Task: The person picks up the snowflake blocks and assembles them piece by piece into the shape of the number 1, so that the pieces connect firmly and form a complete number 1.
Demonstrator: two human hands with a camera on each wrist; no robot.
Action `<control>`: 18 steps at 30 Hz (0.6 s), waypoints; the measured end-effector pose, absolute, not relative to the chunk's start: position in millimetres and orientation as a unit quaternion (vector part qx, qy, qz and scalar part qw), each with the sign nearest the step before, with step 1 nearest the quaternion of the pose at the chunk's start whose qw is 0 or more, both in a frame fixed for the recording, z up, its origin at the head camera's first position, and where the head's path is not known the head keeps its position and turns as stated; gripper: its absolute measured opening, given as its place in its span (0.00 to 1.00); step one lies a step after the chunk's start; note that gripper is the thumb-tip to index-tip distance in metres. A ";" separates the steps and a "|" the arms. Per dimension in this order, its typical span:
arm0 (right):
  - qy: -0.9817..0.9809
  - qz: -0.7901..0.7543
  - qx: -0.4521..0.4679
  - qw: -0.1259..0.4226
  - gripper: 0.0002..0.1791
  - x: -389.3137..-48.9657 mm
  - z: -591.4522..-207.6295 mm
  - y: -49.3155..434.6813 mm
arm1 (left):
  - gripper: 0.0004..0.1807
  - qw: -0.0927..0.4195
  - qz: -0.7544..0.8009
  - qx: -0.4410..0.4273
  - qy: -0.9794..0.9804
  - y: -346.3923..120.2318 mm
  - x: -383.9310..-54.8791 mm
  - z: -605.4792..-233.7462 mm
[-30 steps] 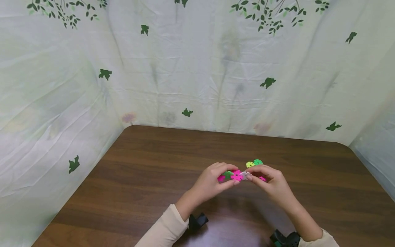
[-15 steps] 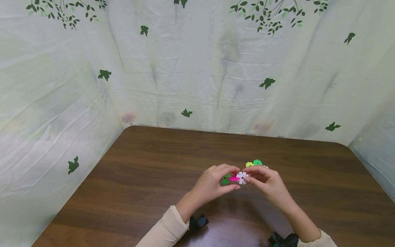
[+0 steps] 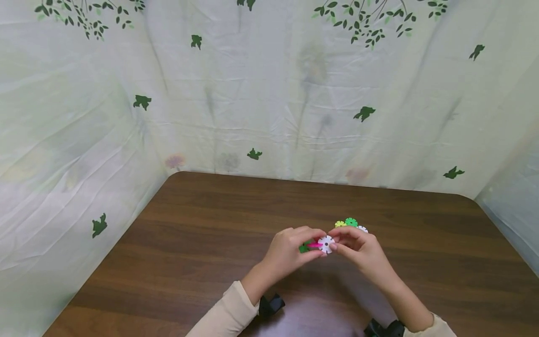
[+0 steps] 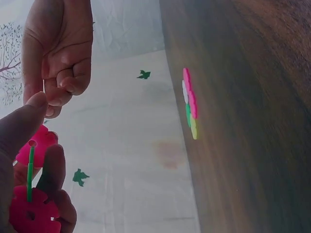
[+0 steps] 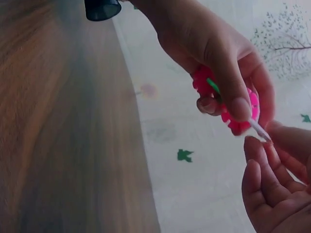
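Observation:
Both hands hold a short chain of notched plastic snowflake discs above the table. My left hand [image 3: 288, 249] grips its left part, with a green disc [image 3: 304, 247] and a pink disc [image 3: 313, 245] between thumb and fingers. In the left wrist view another pink disc [image 4: 34, 212] is joined to the green one, lower in the palm. At the right end a white disc [image 3: 326, 244] slots into the pink one and faces the head camera. My right hand [image 3: 365, 250] pinches the white disc's right edge between thumb and forefinger. The two hands' fingertips are close together.
Behind the right hand, on the brown table [image 3: 236, 206], lies a second group of discs: yellow [image 3: 339, 224], green [image 3: 351, 222] and white [image 3: 362, 229]. Pink discs [image 4: 192, 102] of that group show in the left wrist view. A printed cloth [image 3: 269, 93] hangs behind the table.
The chain has turned, so the white disc now faces the head camera and the pink one beside it shows edge-on. My right hand has come slightly left, closer to the left hand.

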State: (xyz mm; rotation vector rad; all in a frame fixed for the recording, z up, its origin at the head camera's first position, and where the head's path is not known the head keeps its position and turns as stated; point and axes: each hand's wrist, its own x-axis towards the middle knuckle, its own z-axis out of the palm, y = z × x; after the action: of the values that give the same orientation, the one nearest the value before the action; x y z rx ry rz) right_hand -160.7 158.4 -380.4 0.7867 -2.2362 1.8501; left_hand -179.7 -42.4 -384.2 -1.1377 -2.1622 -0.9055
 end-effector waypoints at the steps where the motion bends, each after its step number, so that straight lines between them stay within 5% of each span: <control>1: -0.744 0.610 0.264 0.076 0.14 -161.4 -379.9 159.7 | 0.19 0.268 -0.334 -0.419 -0.801 -42.6 -179.9 -384.1; 8: -0.767 0.575 0.250 0.137 0.19 -170.3 -377.8 174.1 | 0.20 0.283 -0.313 -0.409 -0.809 -44.6 -182.5 -384.8; 18: -0.828 0.518 0.176 0.124 0.20 -194.5 -400.1 208.6 | 0.19 0.280 -0.318 -0.402 -0.812 -45.4 -183.8 -384.8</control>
State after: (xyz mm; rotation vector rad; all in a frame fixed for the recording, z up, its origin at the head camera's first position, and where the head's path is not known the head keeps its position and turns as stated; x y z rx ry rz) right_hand -194.5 208.6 -400.1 0.5137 -2.4130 1.5113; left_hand -183.8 -45.4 -384.8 -1.0766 -2.1763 -0.8536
